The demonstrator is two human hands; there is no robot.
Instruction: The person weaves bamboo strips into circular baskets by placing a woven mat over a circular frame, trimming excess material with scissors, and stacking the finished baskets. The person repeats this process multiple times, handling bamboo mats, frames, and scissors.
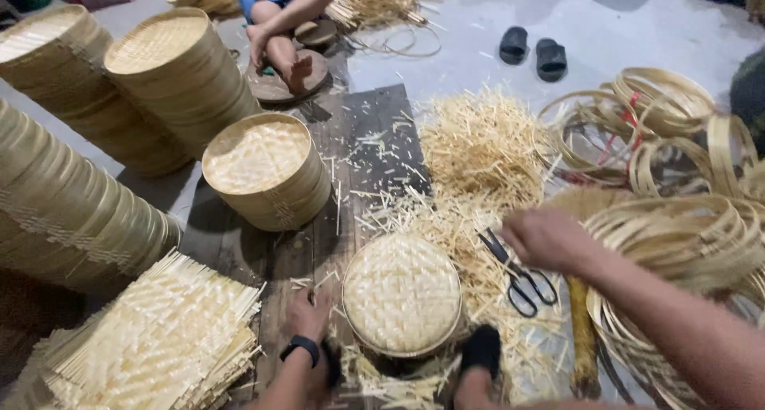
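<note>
Left hand: the left hand (309,313) is resting on the dark wooden boards (362,131), fingers curled together and pressing down among loose slivers, clamped on nothing; a black wristband (300,348) is sitting on its wrist
Right hand: the right hand (544,239) is hovering with its fingers drawn together and bent downward, empty, just above and beside the scissor blades
Round woven lid: one round woven bamboo lid (402,293) is lying flat just to the right of the left fingers, apart from them, and below-left of the right fingers
Scissors: one pair of black-handled scissors (518,273) is lying on the shavings, blades pointing toward the right fingertips, handles farther down
Shavings: one loose pile of bamboo shavings (486,151) is spreading beyond the right fingers
Basket stacks: four stacks of round woven trays are showing beyond the left fingers; the nearest stack (267,169) is standing upright, the others leaning
Woven sheets: one pile of square woven mats (155,342) is lying left of the left fingers
Hoops: many bamboo hoops (677,243), too many to count, are piling right of the right fingers
Slippers: two black slippers (532,53) are sitting far beyond the fingers
Other person: bare legs of another person (279,35) are resting far beyond
Labels: none can be made out
</note>
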